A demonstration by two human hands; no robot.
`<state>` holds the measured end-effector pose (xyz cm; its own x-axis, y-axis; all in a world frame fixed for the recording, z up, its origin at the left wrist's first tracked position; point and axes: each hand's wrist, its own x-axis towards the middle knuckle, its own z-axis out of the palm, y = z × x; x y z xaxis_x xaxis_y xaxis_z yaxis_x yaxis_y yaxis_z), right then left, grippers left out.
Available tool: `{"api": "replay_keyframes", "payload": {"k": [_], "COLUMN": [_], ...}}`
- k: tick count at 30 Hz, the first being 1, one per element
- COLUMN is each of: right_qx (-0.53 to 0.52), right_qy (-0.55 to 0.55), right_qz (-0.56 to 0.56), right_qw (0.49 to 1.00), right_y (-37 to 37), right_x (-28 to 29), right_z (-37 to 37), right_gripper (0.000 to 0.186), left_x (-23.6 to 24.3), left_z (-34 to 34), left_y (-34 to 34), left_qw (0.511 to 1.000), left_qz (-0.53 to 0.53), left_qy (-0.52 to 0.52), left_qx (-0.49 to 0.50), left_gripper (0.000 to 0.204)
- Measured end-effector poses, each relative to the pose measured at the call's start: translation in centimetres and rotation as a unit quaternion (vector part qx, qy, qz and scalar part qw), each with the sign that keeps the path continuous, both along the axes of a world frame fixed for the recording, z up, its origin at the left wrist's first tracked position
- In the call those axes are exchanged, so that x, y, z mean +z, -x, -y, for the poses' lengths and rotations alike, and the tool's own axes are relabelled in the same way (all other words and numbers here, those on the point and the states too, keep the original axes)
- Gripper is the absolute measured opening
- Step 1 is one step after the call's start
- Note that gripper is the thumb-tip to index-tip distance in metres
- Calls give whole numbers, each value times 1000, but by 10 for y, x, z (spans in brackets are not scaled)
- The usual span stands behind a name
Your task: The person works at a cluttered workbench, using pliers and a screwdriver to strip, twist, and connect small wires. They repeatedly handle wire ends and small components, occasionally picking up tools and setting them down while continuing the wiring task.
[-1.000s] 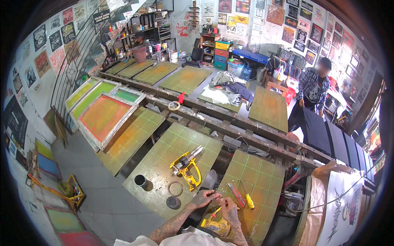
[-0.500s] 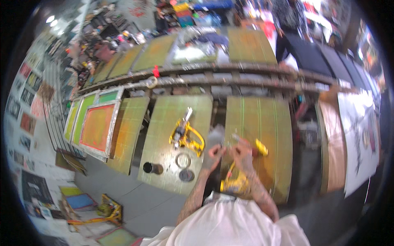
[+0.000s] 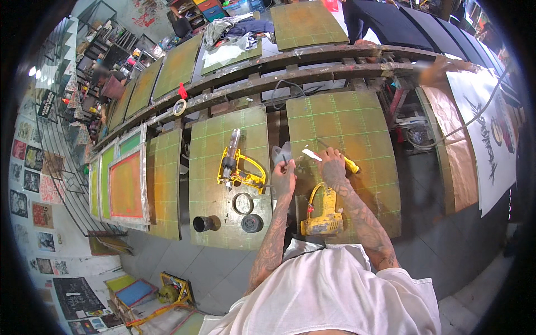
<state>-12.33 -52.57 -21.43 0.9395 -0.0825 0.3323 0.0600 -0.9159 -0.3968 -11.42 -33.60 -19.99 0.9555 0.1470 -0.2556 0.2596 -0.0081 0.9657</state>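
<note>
My left hand (image 3: 283,177) is closed, pinching a small thin dark piece (image 3: 285,158) over the gap between two green-brown boards. My right hand (image 3: 333,167) lies with curled fingers over a yellow-handled screwdriver (image 3: 352,165), hiding its middle. A white strip (image 3: 311,154) lies beside those fingertips. Below my hands rests a yellow tool housing (image 3: 324,218) with a looped handle, like a heat gun's. On the left board (image 3: 209,139), a yellow frame with a metal tube (image 3: 230,159) lies near a ring (image 3: 242,204), a black cylinder (image 3: 202,224) and a dark round cap (image 3: 252,224).
Framed screens (image 3: 129,181) lean over a board at the left. Wooden rails (image 3: 312,75) run behind the boards, with a tape roll (image 3: 179,107) on them. Crumpled clothes (image 3: 234,33) lie on a far board. A printed white sheet (image 3: 483,128) hangs at the right.
My hands were close together; now the right has moved over the screwdriver, apart from the left. The view has shifted and sharpened.
</note>
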Motion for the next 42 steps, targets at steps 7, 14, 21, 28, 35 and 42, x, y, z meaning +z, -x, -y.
{"api": "replay_keyframes", "payload": {"k": [7, 14, 21, 28, 35, 42], "right_qx": [-13, 9, 7, -17, -30, -27], "right_qy": [-144, -189, -204, -191, -160, -84], "right_qz": [-34, -37, -65, -65, -47, -73], "right_qw": [989, 981, 977, 979, 986, 993], "right_y": [5, -4, -13, -19, -19, -20], "right_x": [14, 18, 24, 5, 6, 8], "right_z": [-16, -37, -61, -73, -83, -83], "right_gripper": [20, 18, 19, 20, 22, 20], "left_x": [-32, -24, -74, -62, -75, -73], "left_z": [13, 15, -1, -3, -2, -4], "left_y": [-18, -23, -34, -39, -42, -41], "left_qw": [993, 976, 972, 975, 987, 990], "left_qz": [-4, 51, 37, 18, 8, 3], "left_qy": [-106, -206, -229, -222, -163, -133], "left_qx": [51, 58, 44, 21, 11, -37], "left_gripper": [35, 39, 50, 47, 48, 43]}}
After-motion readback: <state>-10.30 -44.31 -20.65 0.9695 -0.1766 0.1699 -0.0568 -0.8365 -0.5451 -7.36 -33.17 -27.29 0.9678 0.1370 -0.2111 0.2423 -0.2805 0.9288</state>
